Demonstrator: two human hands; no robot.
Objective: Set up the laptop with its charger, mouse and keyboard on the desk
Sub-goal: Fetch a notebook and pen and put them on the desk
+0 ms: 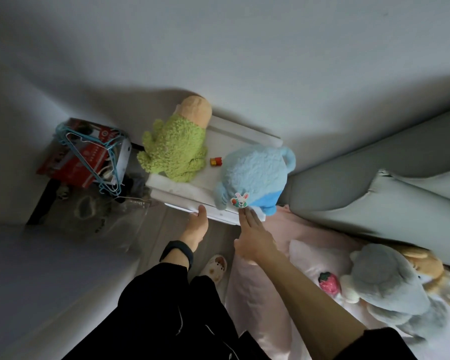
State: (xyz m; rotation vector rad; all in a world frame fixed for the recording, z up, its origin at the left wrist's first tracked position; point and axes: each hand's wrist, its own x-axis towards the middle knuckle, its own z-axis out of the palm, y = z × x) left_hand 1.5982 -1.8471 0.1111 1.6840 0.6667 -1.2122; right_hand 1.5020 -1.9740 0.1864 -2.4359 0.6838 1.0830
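Observation:
No laptop, charger, mouse or keyboard shows in the head view. A small white bedside table [182,189] stands against the wall, with a green plush toy [174,149] and a blue plush toy [255,175] lying on it. My left hand [196,227], with a black band on its wrist, grips the table's front edge, thumb on top and fingers hidden underneath. My right hand [255,236] stretches out with straight fingers, the tips touching the front edge just below the blue plush toy's rabbit sticker.
A small red and yellow item [216,161] lies between the toys. Left of the table are a red box with blue hangers [89,154] and a clear plastic bag [102,222]. On the right are a grey headboard [374,183], a pink pillow [265,287] and a grey plush toy [385,281].

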